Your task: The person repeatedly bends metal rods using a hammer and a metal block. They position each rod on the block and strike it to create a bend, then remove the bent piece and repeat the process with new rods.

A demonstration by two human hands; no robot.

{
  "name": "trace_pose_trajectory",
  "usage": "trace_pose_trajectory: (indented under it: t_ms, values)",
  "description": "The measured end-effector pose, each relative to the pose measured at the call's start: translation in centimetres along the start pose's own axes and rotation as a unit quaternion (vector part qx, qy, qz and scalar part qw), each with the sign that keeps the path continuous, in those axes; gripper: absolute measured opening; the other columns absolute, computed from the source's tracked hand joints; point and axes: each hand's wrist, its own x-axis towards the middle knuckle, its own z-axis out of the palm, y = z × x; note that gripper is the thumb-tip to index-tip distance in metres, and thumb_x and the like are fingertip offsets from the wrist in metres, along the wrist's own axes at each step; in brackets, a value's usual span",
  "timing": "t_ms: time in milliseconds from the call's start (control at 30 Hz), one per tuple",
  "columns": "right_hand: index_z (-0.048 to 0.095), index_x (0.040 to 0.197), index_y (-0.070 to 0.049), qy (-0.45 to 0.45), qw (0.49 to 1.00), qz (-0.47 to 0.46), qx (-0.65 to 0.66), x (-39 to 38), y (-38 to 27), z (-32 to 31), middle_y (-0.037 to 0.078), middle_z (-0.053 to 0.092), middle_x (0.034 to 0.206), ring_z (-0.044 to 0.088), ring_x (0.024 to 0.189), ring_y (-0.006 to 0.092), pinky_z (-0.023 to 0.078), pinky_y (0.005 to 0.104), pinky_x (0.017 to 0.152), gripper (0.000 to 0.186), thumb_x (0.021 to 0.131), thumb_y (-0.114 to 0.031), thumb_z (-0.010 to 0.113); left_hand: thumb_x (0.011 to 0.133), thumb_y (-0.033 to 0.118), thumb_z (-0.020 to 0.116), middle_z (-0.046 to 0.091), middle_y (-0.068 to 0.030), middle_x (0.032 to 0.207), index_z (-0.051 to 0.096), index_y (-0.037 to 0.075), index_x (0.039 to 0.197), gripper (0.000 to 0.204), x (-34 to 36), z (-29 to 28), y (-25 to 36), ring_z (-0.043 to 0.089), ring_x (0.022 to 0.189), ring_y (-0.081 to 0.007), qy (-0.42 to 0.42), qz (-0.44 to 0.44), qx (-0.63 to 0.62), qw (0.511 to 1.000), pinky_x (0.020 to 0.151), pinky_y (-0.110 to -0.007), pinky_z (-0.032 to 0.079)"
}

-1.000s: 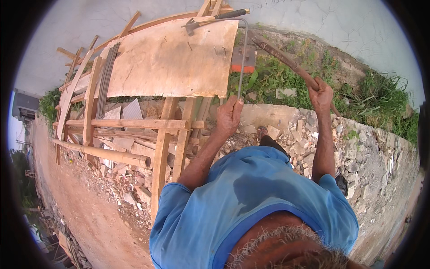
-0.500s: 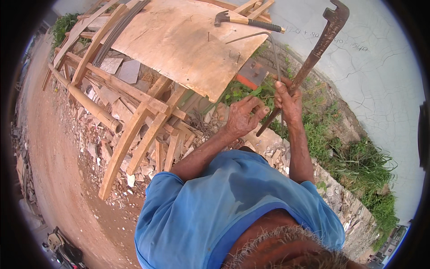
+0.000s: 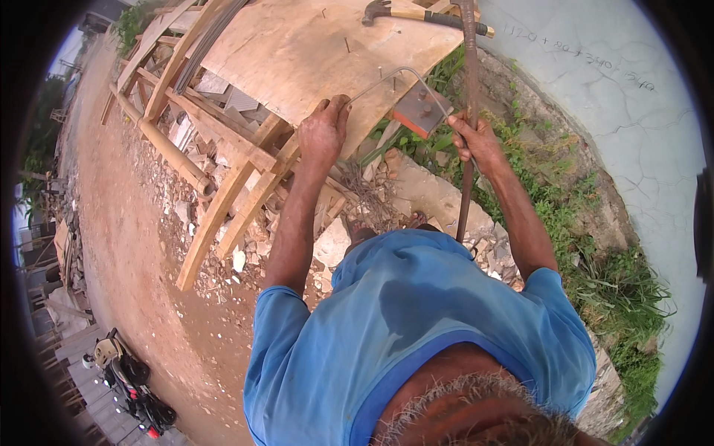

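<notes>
A thin steel rod (image 3: 376, 85), bent into an angled shape, spans between my two hands over the near edge of a plywood board (image 3: 290, 59). My left hand (image 3: 323, 135) is closed around the rod's left end. At the rod's other end, my right hand (image 3: 477, 143) grips both the rod and a thick rusty iron bar (image 3: 471, 67). The bar stands nearly upright; its top runs out of the picture. Several nails or pegs stick up from the board. Beside its right corner sits a metal block (image 3: 422, 111) with an orange-red side and short studs on top.
A claw hammer (image 3: 428, 16) lies at the board's far edge. Timber beams (image 3: 216, 212) and a bamboo pole (image 3: 160, 141) jut out at left over rubble. A cracked pale wall (image 3: 617, 97) and weeds (image 3: 610, 275) border the right. A motorbike (image 3: 134, 383) stands at lower left.
My left hand has moved up and left and now holds the rod's end. The rod has swung across between both hands. The rusty bar has gone from slanted to nearly upright.
</notes>
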Motion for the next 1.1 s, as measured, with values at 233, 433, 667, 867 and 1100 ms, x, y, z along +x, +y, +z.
trace_pose_trajectory:
  t_ms: [233,433,667,867,1100]
  values:
    - [0.053,0.096,-0.007,-0.059,0.996,0.045,-0.038,2.2,0.7,-0.5,-0.001,0.051,0.058,0.038,0.037,0.0049,0.030,0.0233,0.032,0.029,0.095,-0.030,0.070,0.094,0.024,0.062,0.064,-0.0138,0.087,0.066,0.014,0.105,0.017,-1.4,0.4,-0.4,0.066,0.076,-0.0359,-0.033,-0.033,0.060,0.997,0.064,-0.047,0.054]
    - [0.052,0.091,-0.008,-0.057,0.994,0.083,-0.037,2.5,0.2,-0.9,-0.003,0.050,0.058,0.038,0.037,0.0043,0.029,0.0228,0.032,0.029,0.094,-0.030,0.071,0.091,0.022,0.062,0.062,-0.0147,0.087,0.068,0.012,0.100,0.014,-1.1,-0.2,-0.1,0.065,0.080,-0.0346,-0.072,-0.037,0.083,0.993,0.068,-0.048,0.053]
    - [0.053,0.090,-0.008,-0.049,0.991,0.118,-0.042,2.7,-0.4,-1.3,-0.003,0.049,0.058,0.038,0.039,0.0043,0.028,0.0239,0.033,0.028,0.094,-0.030,0.070,0.089,0.021,0.063,0.061,-0.0145,0.091,0.068,0.011,0.101,0.016,-1.1,0.2,0.1,0.063,0.087,-0.0335,-0.083,-0.008,0.068,0.994,0.069,-0.046,0.052]
    - [0.052,0.089,-0.006,-0.027,0.993,0.116,-0.024,2.2,0.5,-0.7,-0.001,0.050,0.059,0.039,0.040,0.0058,0.029,0.0251,0.035,0.026,0.094,-0.026,0.069,0.087,0.019,0.064,0.063,-0.0116,0.100,0.070,0.013,0.109,0.024,-0.5,1.1,-0.9,0.060,0.096,-0.0321,-0.083,0.014,0.084,0.993,0.083,-0.047,0.048]
    - [0.052,0.088,-0.008,-0.027,0.992,0.124,-0.016,1.9,0.8,-0.7,-0.002,0.049,0.059,0.037,0.039,0.0049,0.028,0.0239,0.034,0.025,0.095,-0.026,0.068,0.085,0.016,0.065,0.065,-0.0110,0.100,0.073,0.013,0.108,0.025,1.5,3.6,-0.4,0.061,0.094,-0.0311,-0.096,0.038,0.029,0.994,0.083,-0.045,0.049]
